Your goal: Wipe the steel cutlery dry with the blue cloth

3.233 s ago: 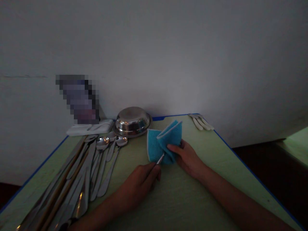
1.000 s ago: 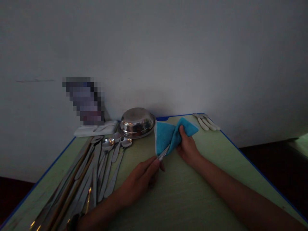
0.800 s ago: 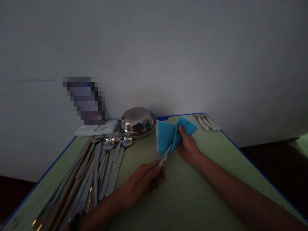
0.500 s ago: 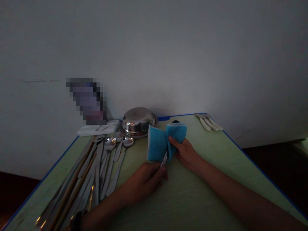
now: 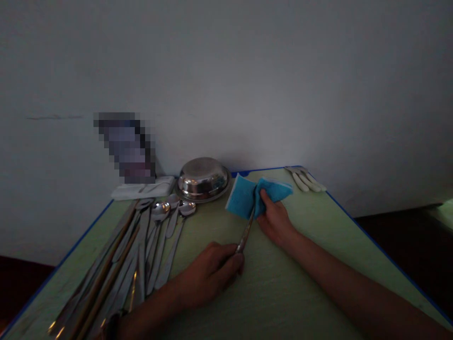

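Observation:
My left hand (image 5: 217,271) is closed round the handle end of a slim metal cutlery piece (image 5: 245,232), which slants up and away over the table. Its far end is hidden in a folded blue cloth (image 5: 240,197) with pale edges, so its kind does not show. With thumb on top, my right hand (image 5: 276,217) pinches the cloth round the upper part of that piece. Left of my hands lie several metal spoons (image 5: 187,208) beside long-handled cutlery, partly covered by my left forearm.
An upturned shiny metal bowl (image 5: 203,178) sits at the table's back edge. Several white-handled forks (image 5: 305,182) lie at the back right. A blurred-out upright device (image 5: 127,148) stands by a white folded cloth or packet (image 5: 141,188). The green table (image 5: 318,245) meets a wall behind.
My right hand and the cloth have shifted up and to the right, uncovering more of the metal handle. My left hand has dropped slightly. The piece's dark rounded far end no longer shows above the cloth.

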Motion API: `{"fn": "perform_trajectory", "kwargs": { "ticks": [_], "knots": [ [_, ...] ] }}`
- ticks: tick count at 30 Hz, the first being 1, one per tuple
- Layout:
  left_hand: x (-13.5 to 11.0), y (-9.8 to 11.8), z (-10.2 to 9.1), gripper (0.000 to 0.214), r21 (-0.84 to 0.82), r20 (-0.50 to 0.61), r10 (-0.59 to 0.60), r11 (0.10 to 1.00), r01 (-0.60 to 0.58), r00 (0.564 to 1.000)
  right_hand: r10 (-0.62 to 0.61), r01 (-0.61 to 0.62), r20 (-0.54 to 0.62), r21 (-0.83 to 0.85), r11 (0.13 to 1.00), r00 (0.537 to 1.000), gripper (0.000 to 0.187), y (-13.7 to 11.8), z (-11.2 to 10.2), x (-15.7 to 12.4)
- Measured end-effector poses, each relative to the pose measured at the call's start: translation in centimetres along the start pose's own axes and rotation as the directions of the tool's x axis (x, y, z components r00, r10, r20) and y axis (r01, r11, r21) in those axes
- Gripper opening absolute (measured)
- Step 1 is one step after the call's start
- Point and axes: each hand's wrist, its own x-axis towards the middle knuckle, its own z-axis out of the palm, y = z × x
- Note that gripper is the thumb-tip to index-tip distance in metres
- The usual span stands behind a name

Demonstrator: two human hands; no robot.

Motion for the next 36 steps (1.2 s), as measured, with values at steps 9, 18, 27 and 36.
{"fn": "perform_trajectory", "kwargs": {
  "ticks": [9, 18, 27, 36],
  "knots": [
    [-0.2, -0.9, 0.7, 0.032, -0.372, -0.077, 0.014, 0.927, -0.042, 0.997, 0.078, -0.072, 0.156, -0.041, 0.997, 0.985, 0.021, -0.5, -0.4, 0.3],
    [0.2, -1.3, 0.2, 0.036, -0.279, -0.34, -0.023, 0.957, -0.077, 0.94, 0.05, -0.05, 0.091, -0.002, 0.999, 0.995, 0.012, -0.3, -0.1, 0.2],
    [0.5, -1.0, 0.1, 0.041, -0.316, -0.395, -0.178, 0.948, 0.049, 0.901, 0.082, -0.054, 0.197, -0.145, 0.988, 0.977, 0.018, -0.2, -0.1, -0.1],
    [0.4, -2.1, 0.5, 0.046, -0.524, -0.313, -0.173, 0.851, -0.019, 0.934, 0.108, -0.088, 0.171, -0.121, 0.989, 0.979, 0.015, -0.2, -0.1, -0.3]
  ]
}}
